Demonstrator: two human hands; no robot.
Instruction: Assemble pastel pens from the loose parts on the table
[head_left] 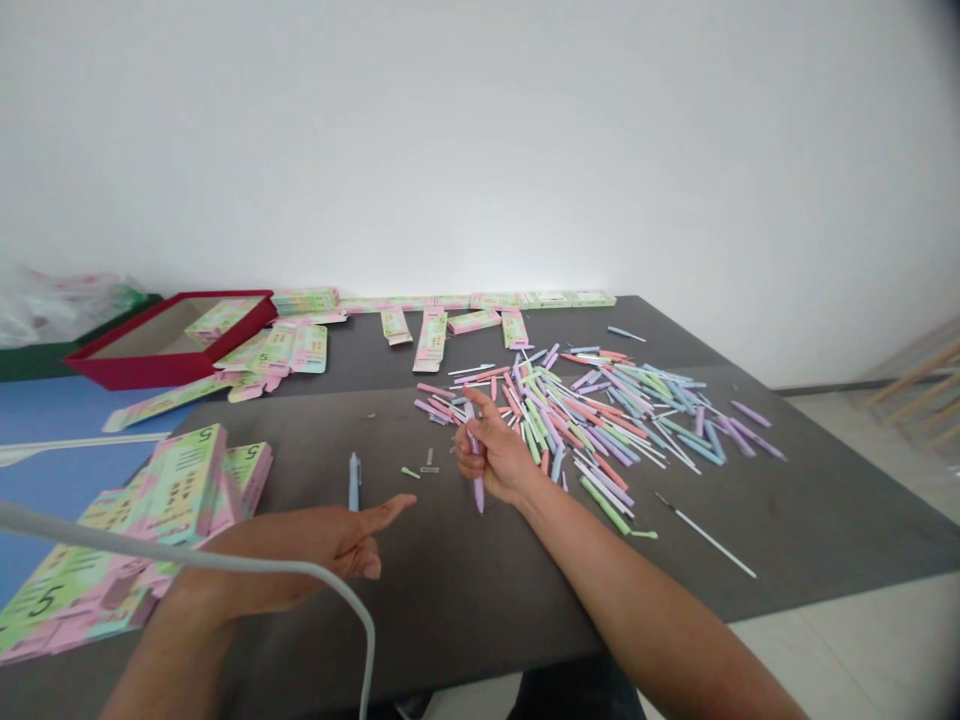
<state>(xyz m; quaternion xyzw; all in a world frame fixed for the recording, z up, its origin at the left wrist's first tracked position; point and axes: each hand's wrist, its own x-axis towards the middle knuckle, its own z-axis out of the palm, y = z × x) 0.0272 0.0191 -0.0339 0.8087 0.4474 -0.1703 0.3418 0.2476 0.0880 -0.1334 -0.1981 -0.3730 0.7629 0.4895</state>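
My right hand (pixel 491 450) is closed around a purple pen (pixel 478 492), held upright with its tip downward, the index finger raised. My left hand (pixel 322 545) is above the table at the left, index finger stretched out, the others partly curled; nothing shows in it. Just behind it lies a blue pen (pixel 355 478) with a clip. Between the hands are a small green clip (pixel 410 472) and several tiny clear pieces (pixel 429 466). Beyond my right hand spreads a pile of coloured pen barrels and white refills (pixel 570 410).
Printed cartons (pixel 180 485) are stacked at the left, beside a red box (pixel 172 365). More flat cartons (pixel 431 340) lie along the wall. A white cable (pixel 300 566) crosses in front of my left wrist. A loose refill (pixel 716 545) lies near the right edge of the dark table (pixel 825 500).
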